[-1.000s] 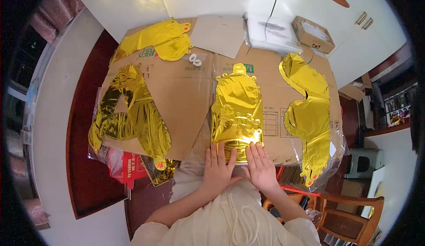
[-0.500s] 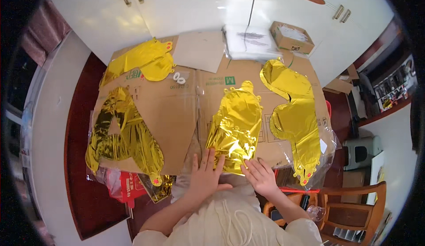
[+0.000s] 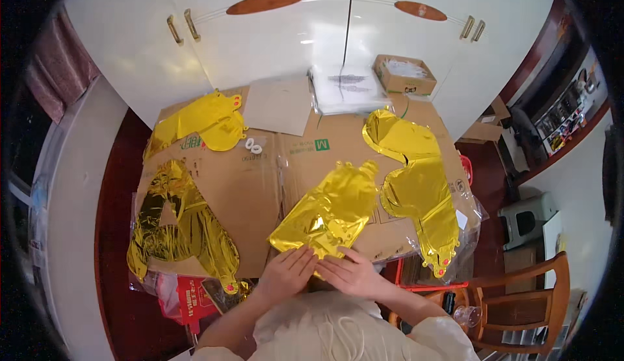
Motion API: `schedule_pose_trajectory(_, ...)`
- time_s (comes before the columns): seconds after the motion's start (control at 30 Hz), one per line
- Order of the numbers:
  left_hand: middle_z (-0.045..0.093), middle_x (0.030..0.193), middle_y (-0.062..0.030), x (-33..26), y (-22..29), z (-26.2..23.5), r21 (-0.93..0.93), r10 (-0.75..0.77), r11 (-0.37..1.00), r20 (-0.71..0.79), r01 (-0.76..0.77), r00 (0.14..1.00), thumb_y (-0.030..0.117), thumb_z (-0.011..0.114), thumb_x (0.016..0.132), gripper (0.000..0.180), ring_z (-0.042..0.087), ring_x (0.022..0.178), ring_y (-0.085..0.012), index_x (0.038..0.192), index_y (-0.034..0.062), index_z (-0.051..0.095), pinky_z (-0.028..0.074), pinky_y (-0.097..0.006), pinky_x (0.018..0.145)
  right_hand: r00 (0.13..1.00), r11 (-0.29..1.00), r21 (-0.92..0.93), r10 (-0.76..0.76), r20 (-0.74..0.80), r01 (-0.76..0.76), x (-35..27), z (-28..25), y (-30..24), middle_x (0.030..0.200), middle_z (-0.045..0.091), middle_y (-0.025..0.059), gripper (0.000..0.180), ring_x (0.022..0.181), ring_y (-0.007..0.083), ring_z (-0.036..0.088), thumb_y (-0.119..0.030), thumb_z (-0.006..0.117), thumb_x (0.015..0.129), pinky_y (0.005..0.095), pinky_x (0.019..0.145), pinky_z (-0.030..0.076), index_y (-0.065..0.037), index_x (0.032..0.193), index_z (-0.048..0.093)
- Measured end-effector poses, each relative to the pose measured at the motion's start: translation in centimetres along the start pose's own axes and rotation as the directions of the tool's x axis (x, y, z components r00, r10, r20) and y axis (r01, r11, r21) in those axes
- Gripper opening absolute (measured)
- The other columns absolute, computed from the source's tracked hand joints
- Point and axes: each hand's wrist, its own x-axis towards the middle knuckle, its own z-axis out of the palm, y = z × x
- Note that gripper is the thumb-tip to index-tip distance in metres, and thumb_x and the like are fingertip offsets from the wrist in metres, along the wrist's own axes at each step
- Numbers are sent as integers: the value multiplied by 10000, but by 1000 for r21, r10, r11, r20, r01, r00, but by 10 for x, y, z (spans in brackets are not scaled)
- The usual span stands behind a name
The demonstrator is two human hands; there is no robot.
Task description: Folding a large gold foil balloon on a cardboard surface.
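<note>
A flat, uninflated gold foil balloon (image 3: 331, 202), folded into a narrow shape, lies slanted at the near middle of the cardboard. At its near end my left hand (image 3: 289, 271) has its fingers pressed together over the foil edge. My right hand (image 3: 351, 273) grips the same end beside it, fingers close together on the foil. Both thumbs are mostly hidden. To the left lies an A-shaped gold foil balloon (image 3: 203, 228). A curvy gold foil balloon (image 3: 416, 189) stretches along the right side, and a folded gold foil balloon (image 3: 224, 132) rests at the far left.
Flattened cardboard (image 3: 244, 195) covers the table. At the back are a grey board (image 3: 278, 105), a stack of clear plastic bags (image 3: 348, 94) and a small open carton (image 3: 409, 78). Two white rings (image 3: 253, 145) lie near the middle. A wooden chair (image 3: 513, 302) stands at the right.
The middle foil balloon has turned so its near end points more to the left. My hands have come together and closed on that end. The head view has tilted up.
</note>
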Motion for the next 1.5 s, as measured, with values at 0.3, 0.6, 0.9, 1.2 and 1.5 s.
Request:
schedule_pose_trajectory(0.3, 689, 1120, -86, -2, -82, -61, 181, 550, 810, 94, -558, 830, 162, 566, 809, 296, 613, 1130, -198, 1048, 40, 692, 453, -346, 1012, 947, 773, 555, 193, 257, -309, 124, 3, 89, 1238, 614, 146, 498, 1139, 325, 578, -321, 647, 915, 420, 984, 446, -29, 1303, 535)
schedule_pose_trajectory(0.6, 644, 1226, -48, 16, -165, -68, 333, 631, 692, 152, -640, 761, 176, 561, 821, 348, 520, 1271, -204, 1139, 85, 672, 377, -373, 1096, 693, 654, 496, 60, 719, -571, 186, 30, 148, 954, 686, 141, 375, 875, 227, 617, -326, 629, 905, 372, 776, 475, 15, 1061, 650)
schedule_pose_trajectory(0.9, 588, 1301, -90, 94, -200, 13, 295, 385, 880, 18, -373, 923, 208, 552, 855, 389, 491, 1286, -270, 1206, 52, 613, 359, -417, 1107, 426, 75, 481, 596, 681, -873, 93, 52, 190, 816, 673, 51, 204, 733, 121, 601, -184, 682, 902, 282, 642, 485, 14, 947, 693)
schedule_pose_trajectory(1.2, 360, 1509, -189, 123, -112, 71, -8, 3, 1000, 120, -2, 993, 511, 491, 949, 734, 279, 1424, -380, 1471, 23, 327, 210, -574, 1137, 549, 154, 618, 652, 523, -771, 46, 66, 200, 778, 662, 67, 227, 699, 151, 611, -174, 689, 882, 311, 640, 501, 34, 971, 669)
schedule_pose_trajectory(1.5, 372, 1506, -173, 119, -108, 76, -7, -4, 1000, 101, 4, 995, 552, 475, 940, 733, 301, 1411, -371, 1457, 42, 373, 202, -599, 1127, 807, 756, 287, 530, 260, -589, 20, 10, 173, 914, 652, 95, 235, 879, 244, 660, -149, 689, 839, 383, 759, 527, -62, 1046, 618)
